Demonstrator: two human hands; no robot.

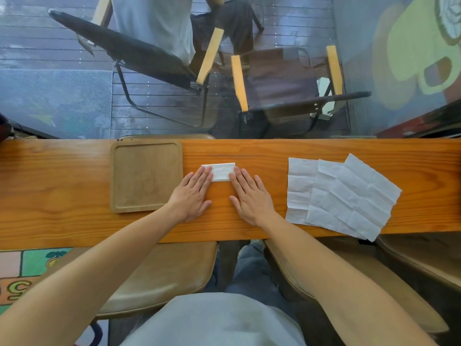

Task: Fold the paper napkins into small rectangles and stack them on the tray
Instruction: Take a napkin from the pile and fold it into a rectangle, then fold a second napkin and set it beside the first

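Note:
A small white folded napkin [220, 171] lies on the wooden counter [249, 151], just right of the square wooden tray [147, 146]. My left hand [192, 194] lies flat, fingers spread, with its fingertips on the napkin's left end. My right hand [249, 196] lies flat too, its fingertips touching the napkin's right end. Neither hand grips anything. Three unfolded white napkins [349, 196] lie overlapping on the counter to the right, one corner hanging over the near edge. Nothing lies on the tray.
Tan seats [164, 273] stand below the counter's near edge. Beyond the counter is a glass pane with folding chairs [282, 81] and a seated person [159, 28] behind it.

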